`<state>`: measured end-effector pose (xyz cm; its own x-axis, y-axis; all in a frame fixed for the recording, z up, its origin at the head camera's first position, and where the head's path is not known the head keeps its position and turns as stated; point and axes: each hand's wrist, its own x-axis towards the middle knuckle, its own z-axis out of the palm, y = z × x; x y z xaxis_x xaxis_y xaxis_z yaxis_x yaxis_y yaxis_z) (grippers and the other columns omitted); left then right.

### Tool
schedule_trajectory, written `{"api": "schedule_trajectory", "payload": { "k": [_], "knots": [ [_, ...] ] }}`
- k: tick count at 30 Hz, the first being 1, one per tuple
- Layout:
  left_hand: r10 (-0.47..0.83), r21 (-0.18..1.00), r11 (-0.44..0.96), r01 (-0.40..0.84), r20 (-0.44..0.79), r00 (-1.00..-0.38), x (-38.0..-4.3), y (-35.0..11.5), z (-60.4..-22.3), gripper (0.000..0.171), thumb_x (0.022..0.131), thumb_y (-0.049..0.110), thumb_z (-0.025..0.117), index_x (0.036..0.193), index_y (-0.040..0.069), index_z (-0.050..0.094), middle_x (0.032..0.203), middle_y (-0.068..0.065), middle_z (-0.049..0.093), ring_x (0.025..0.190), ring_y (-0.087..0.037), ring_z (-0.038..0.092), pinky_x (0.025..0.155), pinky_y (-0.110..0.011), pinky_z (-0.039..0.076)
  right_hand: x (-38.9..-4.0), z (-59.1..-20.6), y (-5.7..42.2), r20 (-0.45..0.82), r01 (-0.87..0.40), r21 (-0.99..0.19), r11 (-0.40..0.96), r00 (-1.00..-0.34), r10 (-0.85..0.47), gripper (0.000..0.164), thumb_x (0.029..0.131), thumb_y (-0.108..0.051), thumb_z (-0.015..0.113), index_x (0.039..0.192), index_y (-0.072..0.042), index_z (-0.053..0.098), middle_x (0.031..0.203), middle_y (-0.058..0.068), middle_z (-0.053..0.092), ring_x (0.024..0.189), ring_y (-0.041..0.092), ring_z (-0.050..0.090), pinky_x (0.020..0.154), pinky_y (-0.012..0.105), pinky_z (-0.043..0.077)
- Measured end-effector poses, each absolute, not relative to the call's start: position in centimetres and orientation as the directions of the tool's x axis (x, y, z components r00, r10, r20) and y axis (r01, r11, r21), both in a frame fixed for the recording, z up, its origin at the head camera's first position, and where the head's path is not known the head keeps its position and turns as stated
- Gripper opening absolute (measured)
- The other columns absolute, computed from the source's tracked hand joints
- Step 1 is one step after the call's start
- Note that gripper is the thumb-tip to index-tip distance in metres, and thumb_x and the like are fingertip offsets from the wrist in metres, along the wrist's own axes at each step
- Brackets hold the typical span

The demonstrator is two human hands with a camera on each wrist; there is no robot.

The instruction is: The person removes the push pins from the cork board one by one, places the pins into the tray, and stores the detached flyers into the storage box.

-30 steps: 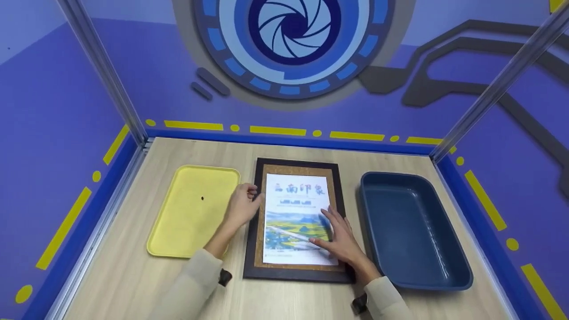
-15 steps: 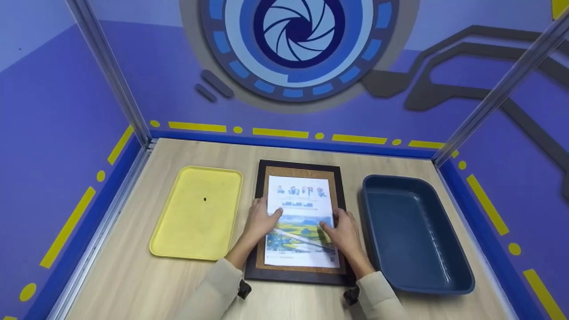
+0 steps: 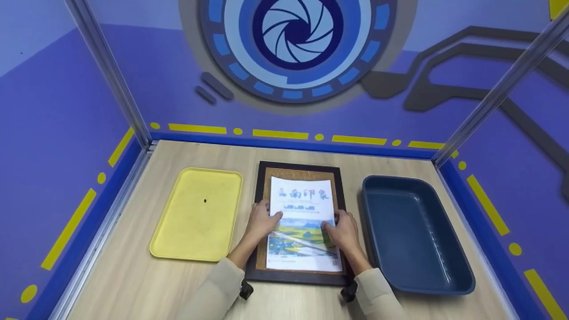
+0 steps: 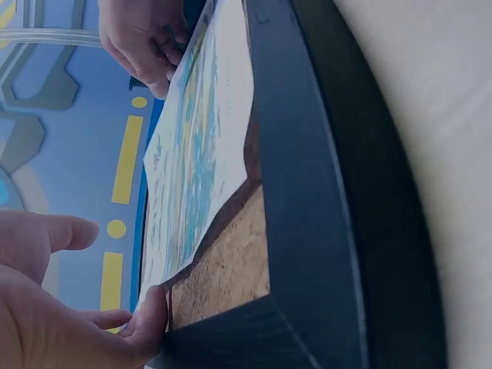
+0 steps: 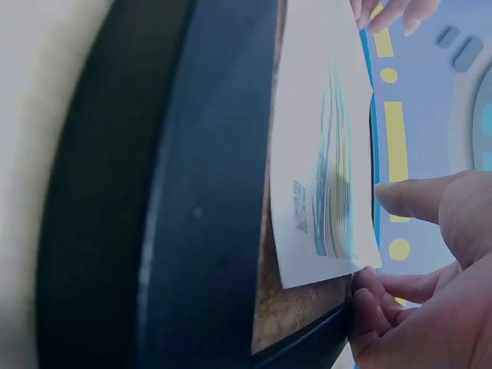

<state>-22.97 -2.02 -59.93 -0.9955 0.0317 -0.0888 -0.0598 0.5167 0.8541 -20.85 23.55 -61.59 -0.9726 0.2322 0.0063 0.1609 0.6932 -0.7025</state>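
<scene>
A printed poster [image 3: 300,242] with a landscape and large characters lies over the cork board [image 3: 278,175] inside its dark frame [image 3: 300,278]. My left hand [image 3: 260,221] is at the poster's left edge, and its fingertips touch the sheet's side. My right hand [image 3: 346,231] touches the right edge likewise. Both thumbs extend over the print; in the left wrist view the left thumb [image 4: 73,231] stands apart from the paper. In the right wrist view the right fingers [image 5: 369,300] bend beside the sheet's corner. The poster's edges bow slightly up from the cork.
Left of the frame lies a shallow yellow tray [image 3: 195,226] with a small dark spot on it. A deep dark blue tray [image 3: 409,231] stands close to the right. Patterned panels [image 3: 284,111] and metal posts [image 3: 111,84] border the wooden table [image 3: 124,266].
My left hand has come from beside the frame onto the poster's left edge. My right hand has drawn back to the right edge. The poster has shifted slightly toward me on the board.
</scene>
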Motion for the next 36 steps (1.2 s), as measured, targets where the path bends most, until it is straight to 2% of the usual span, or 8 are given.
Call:
{"api": "schedule_trajectory", "payload": {
  "k": [6,11,17,20,23,26,30,36],
  "knots": [
    [0.071,0.856,0.515,-0.043,-0.092,-0.993,-22.6,-2.3,-60.5,0.052,0.091,0.018,0.069,0.134,-0.006,0.052,0.118,-0.019,0.057,0.107,-0.031,0.058,0.089,-0.047,0.05,-20.7,-62.2,24.0,0.024,0.159,-0.799,0.579,-0.955,0.295,0.023,0.087,-0.007,0.069,0.108,0.001,0.064,0.089,0.01,0.058,0.079,0.024,0.054,0.066,0.034,0.043],
    [0.103,0.82,0.571,-0.04,-0.12,-0.987,-21.9,-2.8,-60.4,0.041,0.092,0.018,0.066,0.126,-0.002,0.057,0.106,-0.013,0.061,0.092,-0.024,0.059,0.077,-0.042,0.051,-20.0,-62.2,23.9,0.047,0.144,-0.788,0.598,-0.956,0.291,0.014,0.091,-0.013,0.066,0.101,-0.004,0.065,0.086,0.007,0.061,0.078,0.022,0.056,0.066,0.033,0.044],
    [0.222,0.774,0.632,0.05,-0.119,-0.968,-21.4,-3.5,-60.0,0.015,0.092,0.017,0.063,0.096,0.003,0.061,0.075,-0.001,0.052,0.067,-0.017,0.048,0.06,-0.033,0.039,-19.1,-61.8,24.4,0.12,0.09,-0.75,0.655,-0.956,0.269,0.006,0.092,-0.012,0.067,0.093,-0.006,0.067,0.08,0.005,0.062,0.073,0.021,0.056,0.064,0.033,0.044],
    [0.243,0.779,0.622,0.075,-0.101,-0.965,-21.2,-3.7,-60.2,0.012,0.092,0.014,0.062,0.084,0.006,0.057,0.067,0.001,0.044,0.059,-0.015,0.041,0.055,-0.031,0.033,-19.0,-61.6,24.7,0.129,0.08,-0.751,0.656,-0.956,0.265,0.004,0.091,-0.01,0.068,0.089,-0.006,0.067,0.077,0.004,0.061,0.071,0.02,0.055,0.063,0.032,0.043],
    [0.225,0.795,0.601,0.076,-0.077,-0.971,-21.2,-3.6,-60.3,0.011,0.094,0.013,0.06,0.085,0.008,0.057,0.069,0.001,0.045,0.06,-0.015,0.042,0.054,-0.031,0.034,-19.1,-61.1,25.0,0.126,0.083,-0.754,0.652,-0.955,0.268,0.005,0.092,-0.011,0.067,0.088,-0.008,0.067,0.077,0.004,0.061,0.07,0.02,0.055,0.062,0.031,0.043],
    [0.197,0.819,0.567,0.089,-0.031,-0.98,-21.6,-3.0,-59.9,0.006,0.094,0.013,0.06,0.095,0.008,0.063,0.079,0.0,0.054,0.068,-0.014,0.05,0.06,-0.031,0.041,-19.3,-60.1,25.5,0.136,0.08,-0.761,0.644,-0.951,0.278,0.005,0.093,-0.013,0.067,0.09,-0.008,0.068,0.078,0.004,0.063,0.071,0.02,0.055,0.062,0.031,0.043],
    [0.2,0.865,0.487,0.118,0.021,-0.979,-22.1,-1.6,-58.5,0.014,0.094,0.014,0.062,0.105,0.006,0.067,0.088,-0.001,0.064,0.076,-0.013,0.058,0.068,-0.032,0.049,-19.4,-57.9,27.0,0.152,0.067,-0.785,0.616,-0.943,0.296,0.007,0.094,-0.015,0.066,0.094,-0.009,0.069,0.082,0.005,0.067,0.074,0.02,0.059,0.061,0.03,0.047],
    [0.246,0.935,0.309,0.175,0.099,-0.964,-22.6,1.7,-55.6,0.013,0.095,0.01,0.063,0.105,0.003,0.067,0.092,-0.004,0.067,0.08,-0.013,0.065,0.072,-0.03,0.055,-19.9,-54.6,31.1,0.17,0.033,-0.818,0.575,-0.94,0.296,0.011,0.096,-0.016,0.066,0.099,-0.006,0.069,0.087,0.008,0.068,0.077,0.017,0.059,0.063,0.023,0.047]
  ]
}}
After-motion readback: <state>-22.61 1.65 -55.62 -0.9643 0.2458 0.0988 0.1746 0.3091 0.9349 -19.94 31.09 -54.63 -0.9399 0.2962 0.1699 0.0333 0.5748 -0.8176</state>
